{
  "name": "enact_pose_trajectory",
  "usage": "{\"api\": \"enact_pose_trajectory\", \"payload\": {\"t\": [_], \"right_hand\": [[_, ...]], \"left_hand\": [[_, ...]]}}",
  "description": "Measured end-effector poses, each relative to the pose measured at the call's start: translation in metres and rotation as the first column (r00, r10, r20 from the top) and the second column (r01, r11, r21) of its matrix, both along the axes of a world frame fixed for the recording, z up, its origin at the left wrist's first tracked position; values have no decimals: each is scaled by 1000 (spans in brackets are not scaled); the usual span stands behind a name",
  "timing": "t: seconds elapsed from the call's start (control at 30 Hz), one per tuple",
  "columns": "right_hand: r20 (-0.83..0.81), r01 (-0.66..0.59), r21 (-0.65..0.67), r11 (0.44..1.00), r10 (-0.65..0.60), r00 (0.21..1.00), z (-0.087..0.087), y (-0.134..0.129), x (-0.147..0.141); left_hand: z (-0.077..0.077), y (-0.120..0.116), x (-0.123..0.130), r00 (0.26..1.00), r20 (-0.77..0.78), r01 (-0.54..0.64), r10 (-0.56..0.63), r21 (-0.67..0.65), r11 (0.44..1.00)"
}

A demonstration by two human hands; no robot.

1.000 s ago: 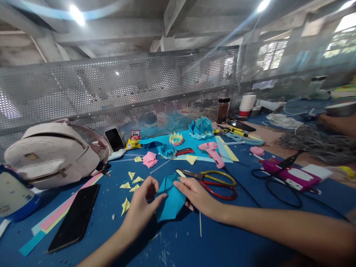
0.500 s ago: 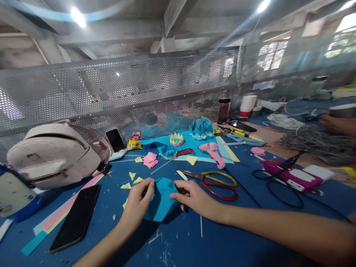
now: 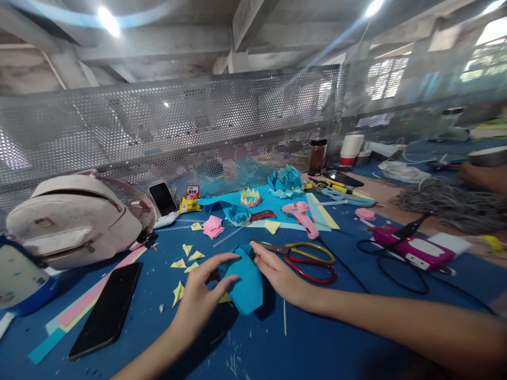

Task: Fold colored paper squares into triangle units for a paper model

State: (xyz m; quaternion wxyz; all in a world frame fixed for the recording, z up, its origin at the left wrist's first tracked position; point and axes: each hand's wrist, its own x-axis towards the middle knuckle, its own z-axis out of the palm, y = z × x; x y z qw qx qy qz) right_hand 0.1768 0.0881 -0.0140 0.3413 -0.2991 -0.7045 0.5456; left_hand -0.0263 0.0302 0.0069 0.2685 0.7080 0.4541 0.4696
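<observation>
A folded piece of blue paper point(image 3: 246, 287) stands tilted between my hands above the blue table. My left hand point(image 3: 204, 287) grips its left side, thumb on the near face and fingers curled over the upper left edge. At the upper right edge, my right hand point(image 3: 279, 274) holds the paper with fingertips partly hidden behind it. Small folded yellow paper pieces point(image 3: 179, 292) lie beside my left hand. Just beyond my right hand rest scissors point(image 3: 311, 258) with one yellow and one red handle.
A black phone point(image 3: 106, 306) and a pale backpack point(image 3: 79, 216) are at left. Further back are a blue paper flower point(image 3: 285, 182), a yellow-pink paper crown shape point(image 3: 251, 198) and a pink glue gun point(image 3: 303, 216). A magenta device point(image 3: 414, 247) with a black cable lies right.
The blue paper has turned and shifted slightly right. My left hand has opened wider around its side, and my right hand has moved up to the upper right edge.
</observation>
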Motion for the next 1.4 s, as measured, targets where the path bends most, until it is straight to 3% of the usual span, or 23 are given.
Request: {"api": "enact_pose_trajectory", "payload": {"t": [0.17,0.27,0.67,1.03,1.2,1.27,1.4], "right_hand": [[4,44,-53,998,-44,999,9,-11,1],[-10,-15,-66,998,14,1000,14,-20,-1],[-10,-112,44,993,113,994,19,-20,-3],[197,-15,282,959,-43,980,14,-15,-2],[233,0,316,949,-78,969,9,-14,-3],[212,-1,271,963,-59,976,10,-15,-3],[136,-46,40,998,40,990,12,-15,-5]], "left_hand": [[1,-7,7,1000,16,8,-8,-2,1000],[4,-13,11,999,35,3,-3,-2,1000],[9,-13,8,994,61,-91,90,8,996],[2,-2,5,953,210,-186,219,-165,969],[-7,1,3,918,222,-298,328,-159,941],[-8,1,4,918,212,-311,334,-133,941],[-6,-7,9,943,174,-277,284,-62,959]]}}
